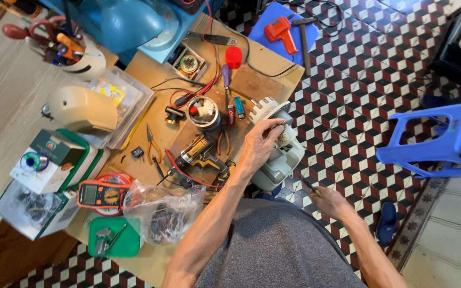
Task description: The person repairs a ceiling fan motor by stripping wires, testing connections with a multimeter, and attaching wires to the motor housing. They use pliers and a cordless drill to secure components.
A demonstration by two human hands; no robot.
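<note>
My left hand rests on top of a pale grey-white fan motor housing that sits at the right edge of a low wooden workboard, fingers pinching a small part near its white toothed cap. My right hand is lower right, over the tiled floor, closed around a thin dark tool that looks like a screwdriver. A cordless drill lies just left of my left hand.
The board holds pliers, a purple-handled screwdriver, a red cap, a lighter, a multimeter, a plastic bag of parts and boxes. A blue stool stands right; an orange tool and hammer lie beyond.
</note>
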